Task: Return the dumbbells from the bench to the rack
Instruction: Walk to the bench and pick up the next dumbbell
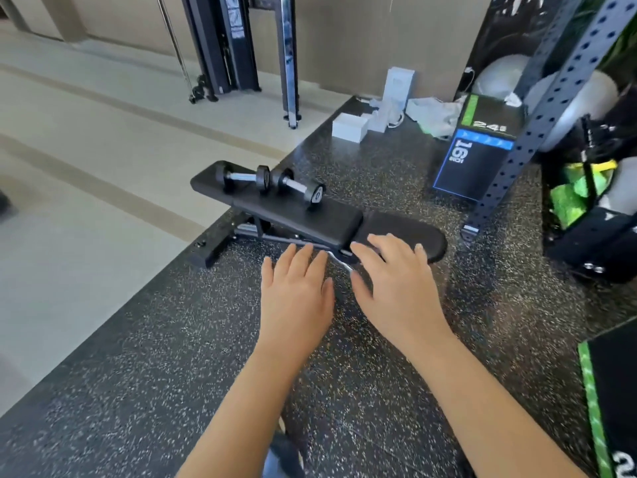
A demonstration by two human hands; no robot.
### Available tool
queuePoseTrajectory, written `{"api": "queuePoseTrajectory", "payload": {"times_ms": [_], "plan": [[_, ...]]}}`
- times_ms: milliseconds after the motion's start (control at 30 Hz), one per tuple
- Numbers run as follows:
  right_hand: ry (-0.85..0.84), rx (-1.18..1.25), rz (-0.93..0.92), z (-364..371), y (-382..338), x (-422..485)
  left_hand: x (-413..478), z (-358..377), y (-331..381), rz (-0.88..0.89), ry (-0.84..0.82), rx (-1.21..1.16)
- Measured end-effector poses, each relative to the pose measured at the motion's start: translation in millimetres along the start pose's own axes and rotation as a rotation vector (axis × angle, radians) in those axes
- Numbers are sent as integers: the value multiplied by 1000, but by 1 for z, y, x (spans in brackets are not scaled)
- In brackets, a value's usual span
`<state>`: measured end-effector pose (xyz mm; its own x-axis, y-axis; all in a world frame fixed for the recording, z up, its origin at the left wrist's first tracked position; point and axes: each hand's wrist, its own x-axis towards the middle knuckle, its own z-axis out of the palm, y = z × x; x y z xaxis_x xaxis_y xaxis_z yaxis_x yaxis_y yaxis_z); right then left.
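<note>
Two bare forearms are stretched forward from the bottom of the view, and both hands are held palm-down with the fingers straight and slightly spread, nothing being grasped by either. The left hand [296, 291] is seen over the speckled black rubber mat [155, 367], just short of the bench frame. The right hand [396, 284] is placed just beside it, and its fingertips overlap the near seat pad in the picture; whether the pad is actually touched cannot be told. A dark box with a green stripe [613, 391] is cut off at the lower right edge. Beyond the hands, the black bench [310, 219] is laid out flat across the mat, running away to the left. Both of the task's weights are found lying on its long pad: the nearer dumbbell [298, 186] is set at an angle about midway along, and the farther dumbbell [243, 177] is lined up close behind it near the far end, their heads almost touching. To the right, a perforated blue-grey upright [551, 108] is planted on the mat, with a black plyo box [475, 160] marked 16 and 24 beside it. Farther back, white boxes [350, 127] are gathered at the mat's edge, and a cable machine [234, 46] is stood on the pale floor [86, 150].
</note>
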<state>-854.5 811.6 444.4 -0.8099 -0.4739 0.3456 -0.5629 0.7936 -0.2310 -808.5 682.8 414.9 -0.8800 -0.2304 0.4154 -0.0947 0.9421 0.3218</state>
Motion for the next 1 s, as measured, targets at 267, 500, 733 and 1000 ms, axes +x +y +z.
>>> {"api": "queuePoseTrajectory", "payload": {"times_ms": [267,500,733,1000], "plan": [[-71,18,-6,76,-60,160,131,14,-123,-11,17,-5],[-122,73,58,134,-66,253,201,56,-189,-95,-98,-12],[-144,70,69,191,-30,373,318,111,-234,-99,-97,-27],[-158,121,92,244,14,510,459,168,-269,-73,-99,-7]]}}
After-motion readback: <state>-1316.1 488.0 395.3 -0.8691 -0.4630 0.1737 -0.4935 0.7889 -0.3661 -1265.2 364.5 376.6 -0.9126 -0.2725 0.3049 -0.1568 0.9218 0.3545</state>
